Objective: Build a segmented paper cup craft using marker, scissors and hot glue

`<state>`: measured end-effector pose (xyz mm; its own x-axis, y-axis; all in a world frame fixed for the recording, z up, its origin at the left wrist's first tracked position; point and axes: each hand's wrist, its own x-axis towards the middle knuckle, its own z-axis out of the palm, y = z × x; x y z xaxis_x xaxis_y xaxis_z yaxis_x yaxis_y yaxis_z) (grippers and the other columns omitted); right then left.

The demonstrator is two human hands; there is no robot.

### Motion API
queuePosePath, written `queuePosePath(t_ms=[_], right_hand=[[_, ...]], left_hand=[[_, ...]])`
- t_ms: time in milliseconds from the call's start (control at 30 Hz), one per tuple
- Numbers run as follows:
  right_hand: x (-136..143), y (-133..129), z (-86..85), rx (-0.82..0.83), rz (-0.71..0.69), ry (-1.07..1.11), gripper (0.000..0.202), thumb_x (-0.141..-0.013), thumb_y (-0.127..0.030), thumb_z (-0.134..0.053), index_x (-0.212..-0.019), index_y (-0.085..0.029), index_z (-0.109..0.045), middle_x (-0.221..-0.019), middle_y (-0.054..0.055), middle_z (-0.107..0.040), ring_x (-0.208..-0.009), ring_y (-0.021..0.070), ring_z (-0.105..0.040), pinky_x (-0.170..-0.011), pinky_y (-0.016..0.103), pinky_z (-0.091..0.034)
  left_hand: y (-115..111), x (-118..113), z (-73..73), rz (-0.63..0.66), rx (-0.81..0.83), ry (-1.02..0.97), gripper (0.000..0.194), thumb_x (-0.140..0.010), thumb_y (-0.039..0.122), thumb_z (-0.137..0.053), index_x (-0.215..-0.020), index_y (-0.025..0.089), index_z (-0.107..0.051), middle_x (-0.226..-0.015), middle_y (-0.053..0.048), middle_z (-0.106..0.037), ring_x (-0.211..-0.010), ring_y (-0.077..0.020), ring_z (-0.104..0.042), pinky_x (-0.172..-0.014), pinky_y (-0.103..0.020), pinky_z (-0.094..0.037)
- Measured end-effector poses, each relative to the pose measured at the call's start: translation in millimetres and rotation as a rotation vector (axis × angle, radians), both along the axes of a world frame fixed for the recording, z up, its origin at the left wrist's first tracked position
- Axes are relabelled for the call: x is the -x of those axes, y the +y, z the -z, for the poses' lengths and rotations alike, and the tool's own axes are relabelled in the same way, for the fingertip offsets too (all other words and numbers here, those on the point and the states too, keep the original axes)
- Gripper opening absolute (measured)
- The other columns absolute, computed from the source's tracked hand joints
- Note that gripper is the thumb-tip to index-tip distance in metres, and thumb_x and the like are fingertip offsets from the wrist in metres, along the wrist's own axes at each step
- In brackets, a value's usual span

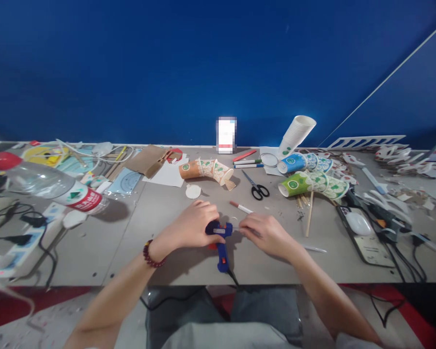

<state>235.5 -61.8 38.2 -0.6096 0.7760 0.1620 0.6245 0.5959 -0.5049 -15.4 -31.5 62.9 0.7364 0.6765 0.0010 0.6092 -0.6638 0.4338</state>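
Observation:
My left hand (193, 225) is closed around the body of a blue hot glue gun (223, 254), whose handle points toward the table's front edge. At the gun's back end, my right hand (267, 234) pinches a thin, pale glue stick (236, 228) that lines up with the gun. How far the stick sits inside the gun I cannot tell. Just beyond my right fingers lies a white marker with a brown end (241, 207). Another clear glue stick (315, 249) rests by my right wrist. A white paper disc (193, 192) lies beyond my left hand.
Joined paper cups in orange (191, 169), blue (290, 164) and green (289, 186) lie farther back. Black scissors (255, 185) are between them. A white cup stack (298, 133) leans behind. At left are a water bottle (54, 186) and power strip (32, 242); at right, a phone (372, 249).

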Motion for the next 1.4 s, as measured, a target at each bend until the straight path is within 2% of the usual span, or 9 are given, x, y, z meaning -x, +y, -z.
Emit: queuePosePath(t_ms=[167,433,667,867,1100,1267,1400], right_hand=[[1,1,-3.2,0.008,-0.016,-0.043,0.026,-0.100,-0.028,-0.044,-0.090,-0.020,-0.066,-0.082,0.006,-0.071,-0.078,0.0181,-0.065,-0.068,0.027,-0.043],[1,2,2.0,0.024,0.034,-0.105,0.029,-0.100,-0.027,-0.043,-0.088,-0.021,-0.068,-0.078,0.004,-0.073,-0.070,0.0173,-0.066,-0.063,0.027,-0.039],[3,1,3.1,-0.008,0.054,-0.006,0.024,-0.097,-0.027,-0.050,-0.086,-0.021,-0.070,-0.080,0.004,-0.074,-0.073,0.0171,-0.067,-0.065,0.026,-0.043],[2,0,-3.5,-0.157,0.189,0.137,0.017,-0.094,-0.029,-0.054,-0.093,-0.021,-0.070,-0.084,0.007,-0.074,-0.078,0.0189,-0.066,-0.069,0.029,-0.047],[1,-1,-2.6,-0.131,0.205,0.198,0.015,-0.093,-0.025,-0.054,-0.089,-0.022,-0.069,-0.083,0.006,-0.073,-0.076,0.0180,-0.066,-0.069,0.029,-0.048],[1,0,-2.0,-0.092,0.222,0.207,0.018,-0.093,-0.024,-0.051,-0.087,-0.022,-0.068,-0.082,0.005,-0.074,-0.074,0.0176,-0.066,-0.065,0.028,-0.047],[-1,1,-1.2,-0.080,0.240,0.199,0.018,-0.094,-0.024,-0.051,-0.086,-0.022,-0.068,-0.081,0.005,-0.073,-0.072,0.0174,-0.064,-0.065,0.028,-0.047]], left_hand=[[0,1,0.6,0.003,-0.007,-0.009,0.048,-0.077,0.067,-0.062,-0.079,0.019,-0.058,-0.079,-0.003,-0.056,-0.078,-0.0203,-0.051,-0.080,-0.036,-0.037],[-1,0,1.4,-0.002,-0.013,-0.021,0.044,-0.078,0.063,-0.063,-0.081,0.020,-0.059,-0.079,-0.002,-0.057,-0.078,-0.0200,-0.052,-0.080,-0.036,-0.038],[0,-1,2.1,-0.010,-0.005,-0.005,0.044,-0.078,0.063,-0.064,-0.080,0.019,-0.057,-0.081,-0.003,-0.057,-0.080,-0.0205,-0.053,-0.080,-0.037,-0.038],[4,-4,7.1,-0.034,0.024,0.040,0.041,-0.078,0.060,-0.064,-0.077,0.020,-0.058,-0.080,-0.002,-0.056,-0.078,-0.0192,-0.053,-0.077,-0.035,-0.038],[9,-4,18.1,-0.037,0.039,0.033,0.037,-0.076,0.055,-0.067,-0.073,0.020,-0.055,-0.079,-0.002,-0.059,-0.082,-0.0208,-0.055,-0.084,-0.038,-0.038],[12,-3,22.2,-0.041,0.005,-0.005,0.037,-0.074,0.055,-0.069,-0.084,0.020,-0.058,-0.079,-0.001,-0.061,-0.085,-0.0213,-0.056,-0.089,-0.039,-0.037],[19,2,20.8,-0.071,-0.063,-0.051,0.037,-0.083,0.057,-0.059,-0.090,0.021,-0.059,-0.086,-0.002,-0.065,-0.091,-0.0219,-0.057,-0.092,-0.039,-0.037]])
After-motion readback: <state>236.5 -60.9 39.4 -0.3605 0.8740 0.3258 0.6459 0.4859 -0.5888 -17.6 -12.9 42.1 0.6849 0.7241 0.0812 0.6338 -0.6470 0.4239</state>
